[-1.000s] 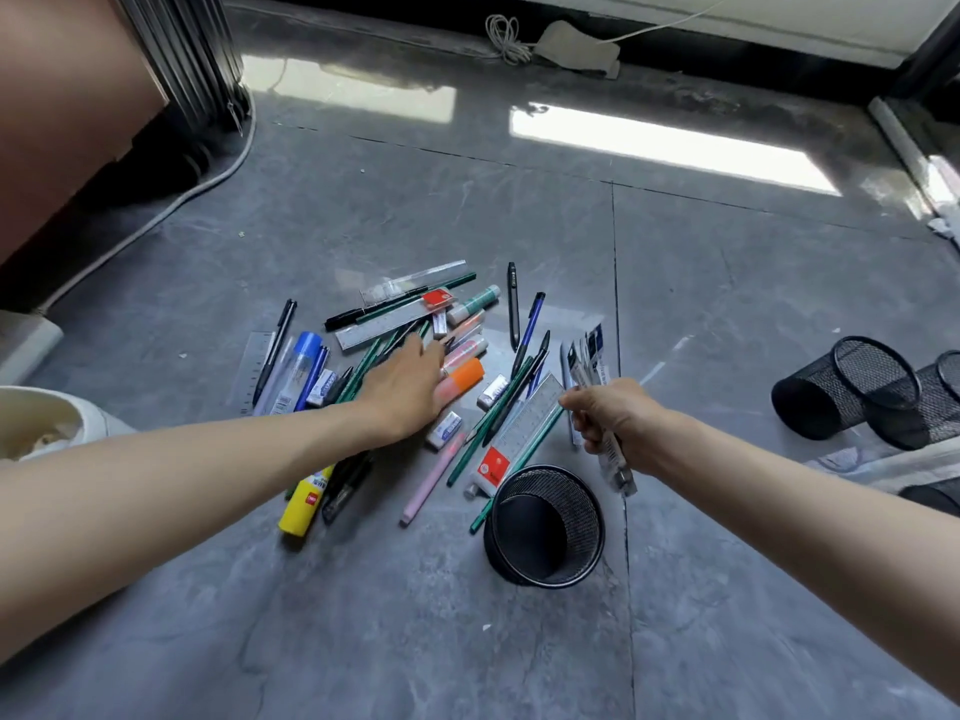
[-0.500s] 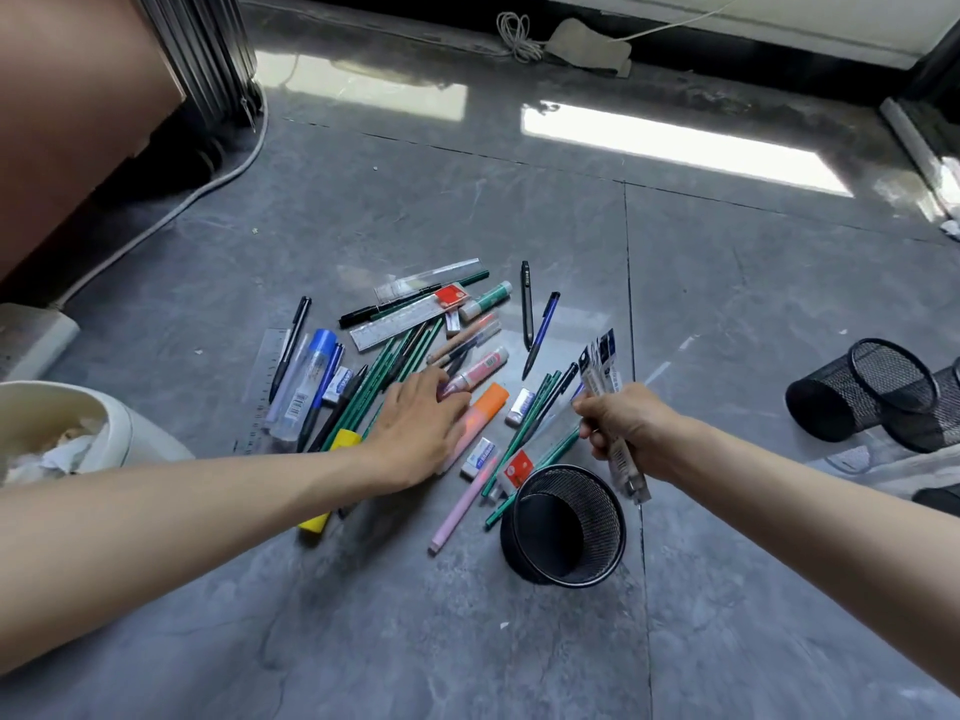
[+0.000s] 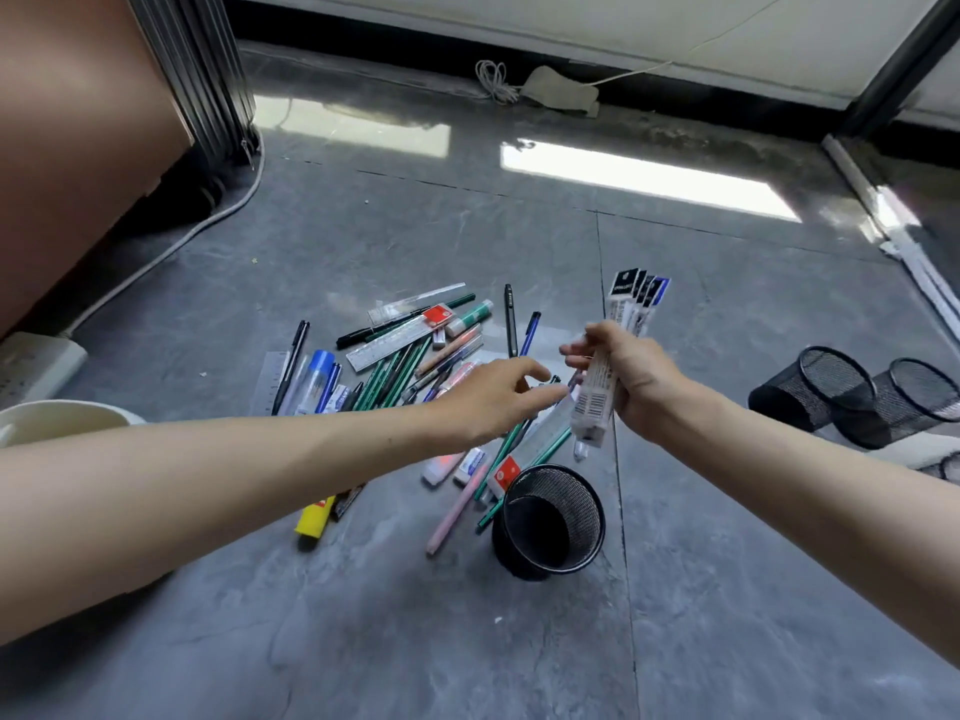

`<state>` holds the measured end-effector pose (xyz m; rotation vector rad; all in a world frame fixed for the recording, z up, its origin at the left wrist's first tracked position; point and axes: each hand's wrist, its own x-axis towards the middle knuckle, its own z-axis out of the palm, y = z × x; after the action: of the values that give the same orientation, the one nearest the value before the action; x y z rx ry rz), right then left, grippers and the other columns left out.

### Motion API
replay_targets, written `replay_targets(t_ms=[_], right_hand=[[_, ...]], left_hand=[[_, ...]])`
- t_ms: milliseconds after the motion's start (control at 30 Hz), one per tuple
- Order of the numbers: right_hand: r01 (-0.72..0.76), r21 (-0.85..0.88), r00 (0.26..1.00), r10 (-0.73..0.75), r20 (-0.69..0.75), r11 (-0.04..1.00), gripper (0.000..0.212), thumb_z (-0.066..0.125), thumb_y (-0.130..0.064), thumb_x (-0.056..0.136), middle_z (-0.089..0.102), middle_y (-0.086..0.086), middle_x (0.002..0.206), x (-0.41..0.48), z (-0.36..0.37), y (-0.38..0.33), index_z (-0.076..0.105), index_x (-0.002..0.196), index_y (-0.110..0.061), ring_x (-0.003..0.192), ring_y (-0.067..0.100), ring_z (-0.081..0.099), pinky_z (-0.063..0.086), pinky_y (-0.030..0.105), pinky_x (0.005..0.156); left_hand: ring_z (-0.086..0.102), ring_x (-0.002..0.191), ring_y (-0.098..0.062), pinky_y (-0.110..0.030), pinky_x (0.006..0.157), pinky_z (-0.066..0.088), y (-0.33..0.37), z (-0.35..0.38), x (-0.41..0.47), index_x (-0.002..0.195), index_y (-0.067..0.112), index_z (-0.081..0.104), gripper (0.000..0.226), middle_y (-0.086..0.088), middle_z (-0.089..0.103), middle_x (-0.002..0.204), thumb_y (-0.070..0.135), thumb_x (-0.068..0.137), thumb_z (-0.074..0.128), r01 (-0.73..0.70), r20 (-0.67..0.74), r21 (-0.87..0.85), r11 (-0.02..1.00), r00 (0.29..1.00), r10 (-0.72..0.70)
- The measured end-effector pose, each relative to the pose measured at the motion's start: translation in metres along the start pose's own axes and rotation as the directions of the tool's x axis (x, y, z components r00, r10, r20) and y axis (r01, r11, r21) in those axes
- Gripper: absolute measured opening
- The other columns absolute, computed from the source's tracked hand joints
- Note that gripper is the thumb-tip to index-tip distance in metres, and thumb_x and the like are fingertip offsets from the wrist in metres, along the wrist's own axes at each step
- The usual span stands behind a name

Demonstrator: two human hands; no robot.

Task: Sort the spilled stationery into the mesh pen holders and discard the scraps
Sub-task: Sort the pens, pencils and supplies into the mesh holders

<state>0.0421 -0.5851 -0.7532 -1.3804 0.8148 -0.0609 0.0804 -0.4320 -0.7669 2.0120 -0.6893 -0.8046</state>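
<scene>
A pile of spilled stationery [image 3: 410,366] lies on the grey floor: green pencils, pens, rulers, erasers, a yellow marker, a pink pencil. My right hand [image 3: 631,379] grips a bundle of packaged pen refills [image 3: 618,350], held upright above the pile. My left hand [image 3: 493,394] hovers over the pile with fingers loosely extended, its fingertips close to the bundle, holding nothing. A black mesh pen holder [image 3: 550,522] stands upright just in front of the pile, below both hands.
Two more mesh holders [image 3: 852,392] lie on their sides at the right. A white bin [image 3: 62,415] sits at the left edge, beside a white power strip [image 3: 36,363] and its cable. A brown cabinet stands at the far left.
My right hand has lifted the refill bundle up off the floor. My left hand has left the pile and moved right towards the bundle.
</scene>
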Motion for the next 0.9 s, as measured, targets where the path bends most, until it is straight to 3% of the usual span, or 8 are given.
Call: replay_targets(t_ms=[100, 167, 267, 367, 467, 567, 767, 900], right_hand=[[0.058, -0.022, 0.991, -0.055, 0.124, 0.998, 0.028, 0.051, -0.022, 0.092, 0.067, 0.004, 0.083, -0.019, 0.004, -0.011, 0.066, 0.074, -0.008, 0.084, 0.016, 0.059, 0.051, 0.034, 0.078], [0.095, -0.123, 0.976, -0.069, 0.205, 0.988, 0.028, 0.052, -0.027, 0.092, 0.067, 0.003, 0.081, -0.039, 0.010, -0.011, 0.070, 0.083, -0.009, 0.081, 0.016, 0.061, 0.052, 0.033, 0.077], [0.104, -0.222, 0.961, -0.040, 0.274, 0.970, 0.027, 0.054, -0.033, 0.092, 0.071, 0.009, 0.092, -0.063, 0.015, -0.002, 0.070, 0.098, -0.012, 0.078, 0.017, 0.066, 0.050, 0.027, 0.066], [0.128, -0.276, 0.939, -0.027, 0.343, 0.953, 0.019, 0.056, -0.037, 0.091, 0.071, 0.003, 0.092, -0.081, 0.010, 0.011, 0.065, 0.093, -0.020, 0.085, 0.015, 0.067, 0.050, 0.023, 0.068], [0.175, -0.409, 0.945, -0.037, 0.324, 0.895, 0.032, 0.065, -0.052, 0.079, 0.066, 0.006, 0.100, -0.087, 0.009, 0.032, 0.064, 0.089, -0.022, 0.099, 0.021, 0.062, 0.051, 0.030, 0.083], [0.223, -0.539, 0.959, -0.083, 0.272, 0.812, 0.071, 0.059, -0.081, 0.057, 0.056, 0.007, 0.127, -0.083, 0.003, 0.050, 0.064, 0.108, -0.032, 0.123, 0.026, 0.048, 0.037, 0.048, 0.106], [0.227, -0.845, 0.961, 0.028, 0.274, 0.484, 0.071, 0.051, -0.069, 0.081, -0.005, -0.003, 0.160, -0.091, -0.015, 0.055, 0.026, 0.144, -0.047, 0.146, 0.023, -0.002, 0.002, 0.044, 0.118], [0.152, -0.830, 0.963, 0.109, 0.247, 0.537, 0.090, 0.062, -0.057, 0.080, 0.001, 0.002, 0.160, -0.084, -0.029, 0.057, 0.010, 0.151, -0.035, 0.146, 0.025, 0.004, 0.011, 0.047, 0.116]], left_hand=[[0.045, 0.046, -0.002, -0.024, 0.049, 0.031, 0.028, 0.001, -0.010, 0.105, 0.017, 0.064, 0.031, -0.001, 0.059, 0.079, 0.041, 0.086, 0.063, 0.087, 0.119, -0.268, 0.959, 0.991, -0.057], [0.033, 0.048, -0.007, -0.021, 0.046, 0.023, 0.036, 0.005, -0.017, 0.098, 0.015, 0.065, 0.020, 0.001, 0.051, 0.070, 0.028, 0.083, 0.069, 0.103, 0.156, -0.295, 0.950, 0.986, -0.059], [0.036, 0.055, -0.008, -0.020, 0.046, 0.027, 0.032, 0.013, -0.027, 0.086, 0.014, 0.064, 0.011, 0.003, 0.058, 0.071, 0.016, 0.078, 0.072, 0.100, 0.148, -0.284, 0.954, 0.987, -0.059], [0.050, 0.058, -0.007, -0.019, 0.048, 0.038, 0.028, 0.017, -0.039, 0.091, 0.006, 0.066, 0.015, -0.002, 0.064, 0.072, 0.000, 0.077, 0.070, 0.073, 0.140, -0.255, 0.964, 0.989, -0.038], [0.065, 0.078, -0.014, -0.027, 0.071, 0.058, 0.017, 0.020, -0.047, 0.104, 0.000, 0.065, 0.035, -0.016, 0.070, 0.093, -0.013, 0.072, 0.067, 0.039, 0.134, -0.244, 0.969, 0.991, -0.006], [0.064, 0.081, -0.010, -0.022, 0.069, 0.054, 0.003, 0.027, -0.049, 0.097, 0.019, 0.067, 0.035, 0.000, 0.070, 0.089, 0.001, 0.069, 0.074, -0.034, 0.116, -0.081, 0.996, 0.992, 0.043], [0.063, 0.088, -0.016, -0.028, 0.076, 0.050, -0.004, 0.031, -0.048, 0.097, 0.016, 0.067, 0.021, 0.000, 0.069, 0.093, 0.020, 0.077, 0.073, -0.041, 0.129, 0.151, 0.988, 0.991, 0.021], [0.055, 0.084, -0.019, -0.034, 0.071, 0.048, -0.004, 0.032, -0.046, 0.089, 0.020, 0.054, 0.018, 0.000, 0.056, 0.089, 0.018, 0.078, 0.068, -0.024, 0.046, 0.307, 0.951, 0.999, 0.011]])
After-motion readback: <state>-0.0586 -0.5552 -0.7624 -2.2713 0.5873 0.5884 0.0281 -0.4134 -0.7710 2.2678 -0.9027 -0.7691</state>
